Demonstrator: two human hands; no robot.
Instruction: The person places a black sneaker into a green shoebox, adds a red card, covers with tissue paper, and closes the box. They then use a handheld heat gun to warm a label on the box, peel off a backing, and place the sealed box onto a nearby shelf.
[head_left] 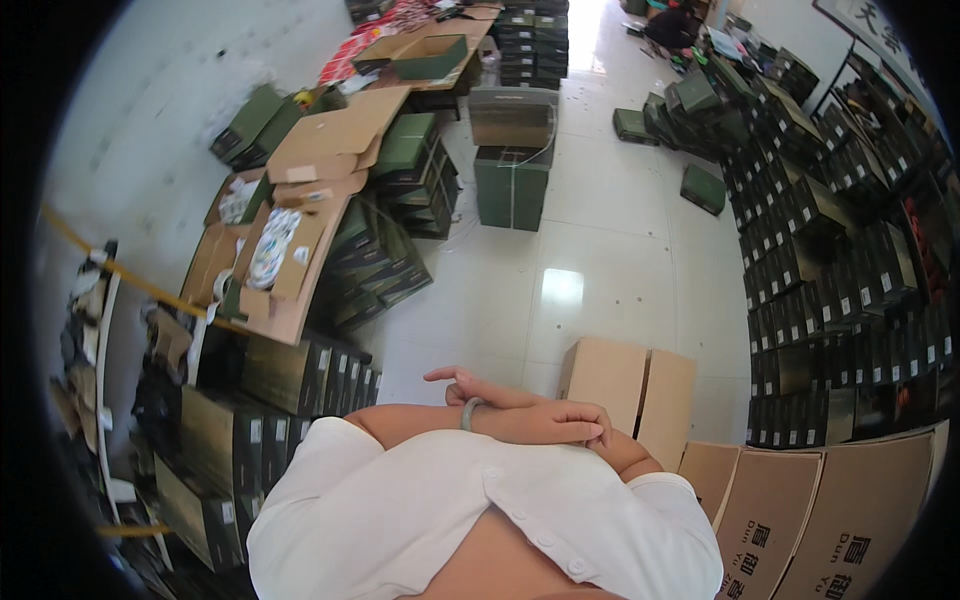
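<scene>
My forearms are crossed in front of my chest, over a white buttoned top. My left hand lies at the right, against the bend of my right arm, its fingers together and curled onto it. A pale bangle circles my left forearm. My right hand reaches out past the left forearm, with the index finger stretched leftward and the other fingers loosely bent. It holds nothing. The closest things beyond my arms are brown cartons on the floor.
Dark green boxes are stacked along the right. At left, a worktable bears open cartons and white rolls. Near it stand more boxes and a tall green carton. Large brown cartons sit lower right. A person crouches far off.
</scene>
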